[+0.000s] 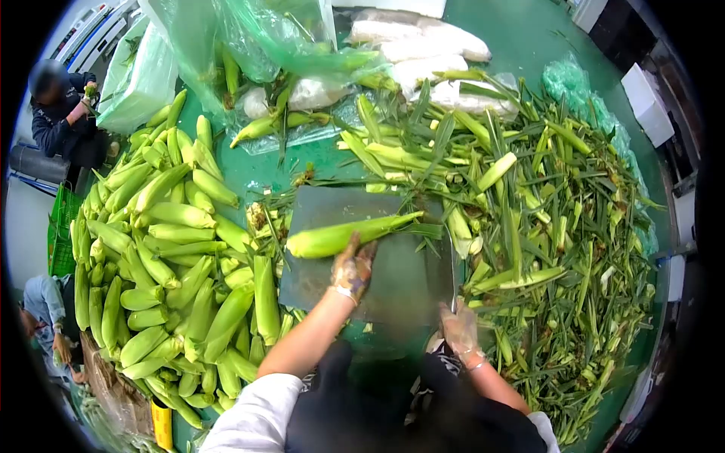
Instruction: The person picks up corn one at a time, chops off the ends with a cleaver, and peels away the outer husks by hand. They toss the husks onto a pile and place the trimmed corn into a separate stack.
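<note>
We see the left hand (353, 269) closed on a cob (349, 234) still in its green husk, fingers wrapped on its lower middle; the cob lies across the upper part of a grey board (393, 287), tip pointing right and slightly up; the right hand (459, 328) is curled tight round the handle of a knife (452, 272), whose blade stands upright along the board's right edge, apart from the cob; both hands look gloved or wet, we cannot tell which. To the left of the board lies a heap of cobs (162, 249) in husk, touching its left edge; to the right a spread of leaves (551, 226) and cut ends covers the green table (529, 38); beyond the board lie plastic bags (257, 38) with more cobs and white sacks (423, 45); at far left a person (64, 113) sits, and another person (45, 317) is lower down.
</note>
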`<act>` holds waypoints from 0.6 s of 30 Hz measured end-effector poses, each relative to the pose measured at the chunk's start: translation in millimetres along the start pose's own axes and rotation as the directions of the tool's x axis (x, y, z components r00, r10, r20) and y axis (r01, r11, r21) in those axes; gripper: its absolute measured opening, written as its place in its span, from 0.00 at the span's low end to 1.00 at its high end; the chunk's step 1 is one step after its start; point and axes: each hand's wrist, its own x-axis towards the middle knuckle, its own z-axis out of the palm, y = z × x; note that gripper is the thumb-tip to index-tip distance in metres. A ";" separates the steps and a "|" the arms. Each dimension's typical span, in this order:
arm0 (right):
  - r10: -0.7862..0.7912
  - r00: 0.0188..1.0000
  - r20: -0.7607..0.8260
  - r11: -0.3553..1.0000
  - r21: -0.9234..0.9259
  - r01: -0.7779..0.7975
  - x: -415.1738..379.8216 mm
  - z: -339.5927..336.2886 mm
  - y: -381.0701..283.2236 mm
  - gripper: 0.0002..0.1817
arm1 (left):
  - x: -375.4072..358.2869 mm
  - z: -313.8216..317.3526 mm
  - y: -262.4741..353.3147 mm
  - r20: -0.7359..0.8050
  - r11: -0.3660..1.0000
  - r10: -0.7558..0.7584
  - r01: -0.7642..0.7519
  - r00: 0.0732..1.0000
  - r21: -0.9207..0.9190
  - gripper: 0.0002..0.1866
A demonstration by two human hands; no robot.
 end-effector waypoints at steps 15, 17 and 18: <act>-0.413 0.883 -0.222 0.909 -0.155 0.387 42.8 -47.9 -124.1 0.08 | -4.0 42.8 26.8 0.332 -0.868 -0.036 -0.194 0.943 0.456 0.27; -0.458 0.842 -0.285 0.839 0.174 0.515 42.6 -58.6 -154.0 0.07 | -1.2 37.1 29.6 0.412 -0.886 -0.056 -0.236 0.910 0.400 0.24; -0.519 0.788 -0.331 0.814 0.090 0.573 36.0 -58.7 -162.1 0.06 | -4.4 39.4 32.6 0.417 -0.891 -0.079 -0.252 0.905 0.378 0.24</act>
